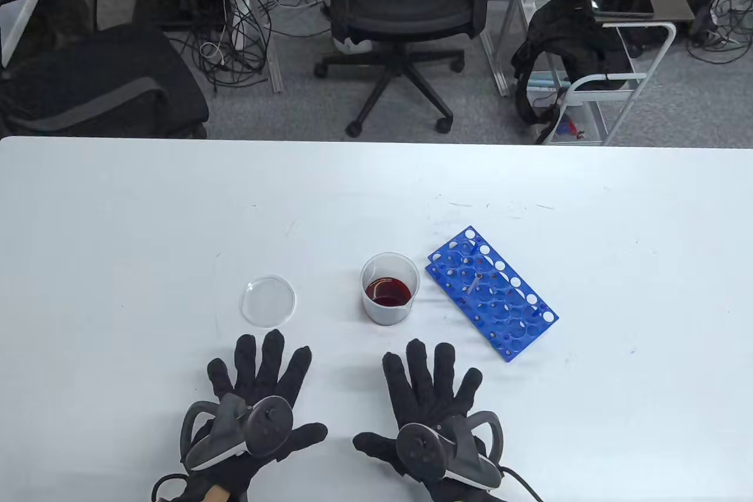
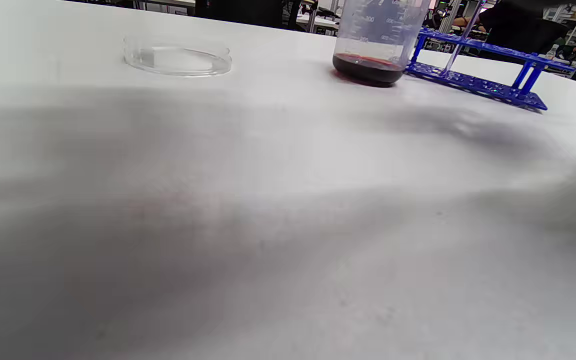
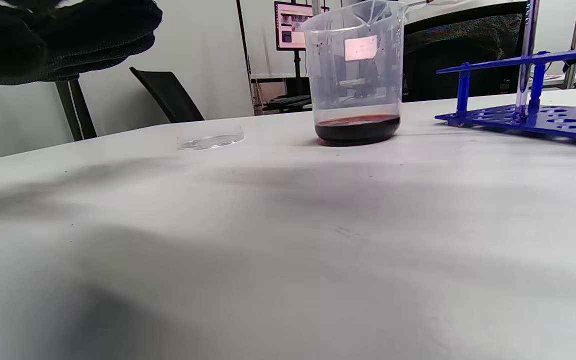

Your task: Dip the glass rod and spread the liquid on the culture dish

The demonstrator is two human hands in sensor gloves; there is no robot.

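Note:
A clear culture dish (image 1: 268, 301) sits on the white table (image 1: 117, 231), left of a clear beaker (image 1: 389, 289) holding dark red liquid. A blue tube rack (image 1: 492, 292) stands right of the beaker, with the glass rod (image 1: 475, 283) upright in one hole. My left hand (image 1: 259, 390) lies flat and open just below the dish, holding nothing. My right hand (image 1: 432, 393) lies flat and open below the beaker, empty. The left wrist view shows the dish (image 2: 177, 56), beaker (image 2: 375, 42), rack (image 2: 483, 70) and rod (image 2: 463, 37). The right wrist view shows the dish (image 3: 210, 138), beaker (image 3: 355, 75), rack (image 3: 533, 100) and rod (image 3: 527, 55).
Beyond the table's far edge are office chairs (image 1: 406, 13), cables and a white cart (image 1: 606, 84). In the right wrist view a black gloved finger (image 3: 58, 35) hangs at the top left corner.

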